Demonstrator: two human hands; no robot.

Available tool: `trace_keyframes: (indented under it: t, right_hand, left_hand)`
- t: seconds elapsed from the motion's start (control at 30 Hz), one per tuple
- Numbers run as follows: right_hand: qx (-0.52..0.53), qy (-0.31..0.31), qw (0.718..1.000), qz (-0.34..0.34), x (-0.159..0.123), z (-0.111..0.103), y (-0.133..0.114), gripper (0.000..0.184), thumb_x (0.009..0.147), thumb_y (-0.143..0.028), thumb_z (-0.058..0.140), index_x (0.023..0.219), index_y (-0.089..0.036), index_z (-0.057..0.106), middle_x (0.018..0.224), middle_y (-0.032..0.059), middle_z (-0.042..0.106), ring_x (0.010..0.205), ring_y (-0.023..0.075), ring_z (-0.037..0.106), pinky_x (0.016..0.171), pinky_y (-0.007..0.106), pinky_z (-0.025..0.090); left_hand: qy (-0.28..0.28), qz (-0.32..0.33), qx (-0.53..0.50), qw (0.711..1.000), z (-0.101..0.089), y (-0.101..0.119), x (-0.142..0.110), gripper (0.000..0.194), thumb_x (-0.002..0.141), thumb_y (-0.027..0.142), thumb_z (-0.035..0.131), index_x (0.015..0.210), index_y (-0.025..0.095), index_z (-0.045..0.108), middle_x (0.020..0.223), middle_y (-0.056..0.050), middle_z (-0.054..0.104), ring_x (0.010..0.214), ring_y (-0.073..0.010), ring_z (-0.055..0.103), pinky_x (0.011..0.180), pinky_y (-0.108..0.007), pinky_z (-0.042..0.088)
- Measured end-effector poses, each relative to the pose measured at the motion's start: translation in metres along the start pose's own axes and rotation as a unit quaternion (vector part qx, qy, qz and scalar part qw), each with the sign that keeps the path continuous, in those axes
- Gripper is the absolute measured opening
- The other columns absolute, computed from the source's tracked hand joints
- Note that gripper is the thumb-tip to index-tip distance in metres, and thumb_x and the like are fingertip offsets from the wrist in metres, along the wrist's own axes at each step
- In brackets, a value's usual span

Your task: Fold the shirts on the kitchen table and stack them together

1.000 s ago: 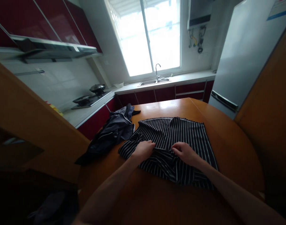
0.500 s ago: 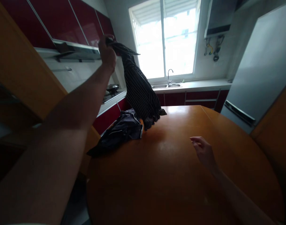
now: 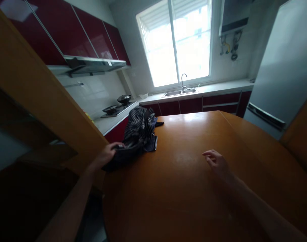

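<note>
At the table's left edge my left hand [image 3: 108,155] is closed on the edge of a black garment with thin white stripes [image 3: 137,126]. The garment is bunched in a loose heap, blurred by motion. Beneath it lies dark clothing [image 3: 150,144] with a white-edged border, mostly covered by the stripes. My right hand [image 3: 216,162] hovers over the middle right of the wooden table [image 3: 178,188], fingers loosely curled, thumb and forefinger apart, with nothing in it.
Beyond the table stand a counter with a sink [image 3: 180,93] and a stove [image 3: 120,108] bearing pans. A tall fridge [image 3: 271,67] is on the right. A wooden post [image 3: 50,90] rises close by my left arm.
My left hand has come down from high up, bringing the striped garment onto the dark clothing, where it has crumpled. My right hand has stayed nearly in place.
</note>
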State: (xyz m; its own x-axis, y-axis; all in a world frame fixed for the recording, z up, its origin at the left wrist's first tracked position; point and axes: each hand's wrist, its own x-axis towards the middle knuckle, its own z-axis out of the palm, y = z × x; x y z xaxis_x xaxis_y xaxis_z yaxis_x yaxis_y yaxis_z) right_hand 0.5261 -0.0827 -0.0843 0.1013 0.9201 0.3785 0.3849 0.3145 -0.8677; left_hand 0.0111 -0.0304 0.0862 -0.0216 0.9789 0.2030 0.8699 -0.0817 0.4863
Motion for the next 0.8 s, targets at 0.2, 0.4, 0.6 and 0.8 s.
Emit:
trace_keyframes:
  t: [0.2,0.4,0.6,0.8]
  right_hand:
    - [-0.015,-0.04,0.999,0.014,-0.007,0.019,0.011,0.023,0.083,-0.034,0.056,0.086,-0.02,0.074,0.095,0.0078,0.069,0.081,0.0209,0.067,0.07,0.032,0.054]
    - [-0.028,-0.108,0.994,-0.002,-0.022,0.037,0.004,0.023,0.086,-0.032,0.054,0.089,-0.02,0.072,0.093,0.0071,0.067,0.076,0.0192,0.065,0.07,0.032,0.053]
    - [-0.019,-0.103,0.994,-0.009,-0.022,0.036,0.005,0.023,0.089,-0.031,0.052,0.093,-0.019,0.072,0.097,0.0076,0.067,0.079,0.0191,0.064,0.071,0.031,0.052]
    - [-0.032,-0.118,0.992,0.002,-0.015,0.03,0.018,0.025,0.091,-0.035,0.052,0.093,-0.02,0.071,0.099,0.008,0.067,0.083,0.02,0.065,0.073,0.031,0.051]
  left_hand:
    - [-0.123,-0.02,0.221,0.967,0.066,-0.045,-0.065,0.049,0.087,0.031,0.05,0.132,0.021,0.066,0.15,-0.011,0.053,0.143,-0.0368,0.041,0.114,-0.059,0.033]
    - [-0.108,0.122,0.089,0.983,0.196,0.062,0.001,0.052,0.099,0.035,0.044,0.145,0.013,0.052,0.15,-0.011,0.053,0.14,-0.0213,0.048,0.117,-0.031,0.034]
    - [-0.041,-0.063,0.127,0.989,0.24,0.064,0.079,0.056,0.101,0.036,0.043,0.141,-0.003,0.049,0.144,-0.034,0.049,0.138,-0.0407,0.046,0.113,-0.052,0.035]
    - [-0.035,-0.129,0.145,0.98,0.228,0.023,0.109,0.037,0.099,0.038,0.059,0.124,0.011,0.062,0.124,-0.015,0.064,0.109,-0.0268,0.065,0.093,-0.045,0.054]
